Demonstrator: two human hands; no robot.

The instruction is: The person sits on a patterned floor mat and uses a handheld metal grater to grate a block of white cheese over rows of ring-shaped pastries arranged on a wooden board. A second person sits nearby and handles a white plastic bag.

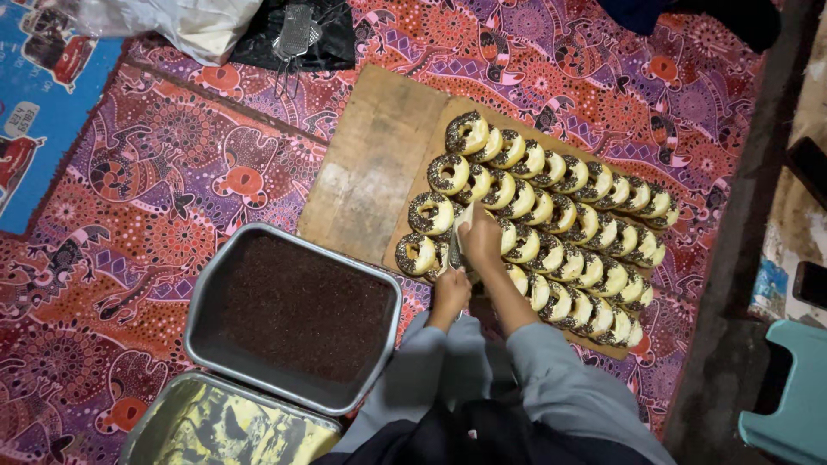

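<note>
Rows of ring doughnuts [551, 215] topped with white glaze and dark sprinkles lean against each other on a wooden board [370, 164]. My right hand [482, 239] rests among the front rows and holds a small pale tool or piece against a doughnut. Just below it, my left hand [450, 293] is closed at the near end of the front row, by the doughnut [416, 254] at the row's left end. What the left hand grips is hidden. Grey sleeves cover both forearms.
A grey metal tray [293, 314] of dark chocolate sprinkles sits left of my arms, with a yellow-smeared tray [224, 426] below it. A patterned red and purple cloth [155, 189] covers the floor. A metal grater [297, 34] and plastic bags lie at the top; a teal stool [792, 396] stands at right.
</note>
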